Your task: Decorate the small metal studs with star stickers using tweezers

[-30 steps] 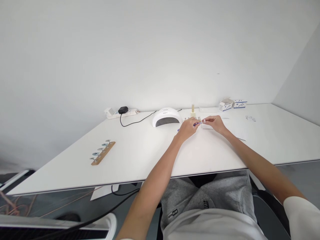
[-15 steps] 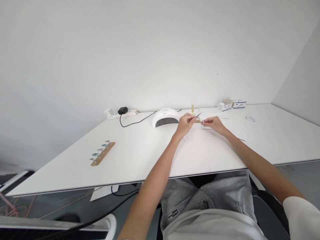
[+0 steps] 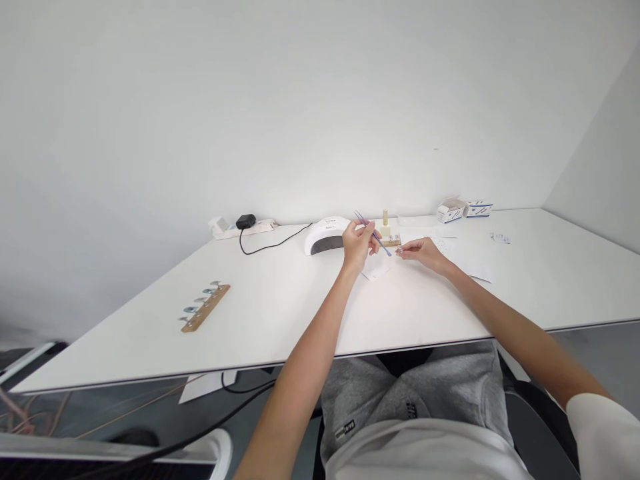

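My left hand [image 3: 356,245] is closed on slim purple tweezers [image 3: 376,239], slanted so the broad flat end points down to the right. Close beside that end, the fingertips of my right hand [image 3: 421,252] pinch a small shiny piece [image 3: 399,251], too small to make out fully. Behind the hands is a short wooden nail stand [image 3: 391,243] with small metal pegs. A bottle with a pale cap [image 3: 385,219] rises just behind it. Under my left hand lies a small white card [image 3: 375,273].
A white nail lamp [image 3: 327,232] stands left of my hands, its cable running to a power strip [image 3: 255,228]. Another wooden stand [image 3: 206,310] with several nail tips is at the left. Small boxes [image 3: 451,211] are by the wall; a printed sachet [image 3: 501,237] lies at the right.
My left hand has moved slightly left and turned, so the tweezers' flat end now points down toward my right hand. My right hand has shifted a little left and down.
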The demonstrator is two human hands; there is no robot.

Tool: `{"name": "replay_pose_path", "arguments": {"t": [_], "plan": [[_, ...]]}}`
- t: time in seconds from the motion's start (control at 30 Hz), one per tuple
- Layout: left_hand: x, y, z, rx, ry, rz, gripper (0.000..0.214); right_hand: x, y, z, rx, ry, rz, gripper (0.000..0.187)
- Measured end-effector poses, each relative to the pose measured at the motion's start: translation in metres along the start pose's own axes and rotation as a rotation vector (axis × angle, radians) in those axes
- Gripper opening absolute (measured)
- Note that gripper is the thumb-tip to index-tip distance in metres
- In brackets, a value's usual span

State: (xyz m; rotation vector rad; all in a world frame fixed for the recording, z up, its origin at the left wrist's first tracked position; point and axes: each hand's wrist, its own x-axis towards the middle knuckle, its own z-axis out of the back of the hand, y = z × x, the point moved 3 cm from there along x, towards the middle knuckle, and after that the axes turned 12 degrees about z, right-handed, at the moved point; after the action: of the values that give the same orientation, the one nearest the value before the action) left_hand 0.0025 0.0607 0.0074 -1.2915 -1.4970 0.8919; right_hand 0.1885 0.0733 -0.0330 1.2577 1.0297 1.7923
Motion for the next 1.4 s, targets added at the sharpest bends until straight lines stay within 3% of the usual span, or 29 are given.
{"name": "replay_pose_path", "arguments": {"t": [0.33, 0.8, 1.4], "plan": [[-0.004, -0.003, -0.005, -0.108, 0.148, -0.045, 0.028, -0.001, 0.006, -0.002, 0.052, -0.004, -0.019, 0.027], [-0.003, 0.001, -0.005, -0.052, 0.123, -0.077, 0.034, 0.003, -0.003, 0.002, 0.142, -0.061, 0.014, 0.033], [-0.006, -0.001, -0.009, -0.028, 0.154, -0.070, 0.034, 0.001, 0.009, 0.005, -0.008, -0.105, 0.045, 0.030]]}}
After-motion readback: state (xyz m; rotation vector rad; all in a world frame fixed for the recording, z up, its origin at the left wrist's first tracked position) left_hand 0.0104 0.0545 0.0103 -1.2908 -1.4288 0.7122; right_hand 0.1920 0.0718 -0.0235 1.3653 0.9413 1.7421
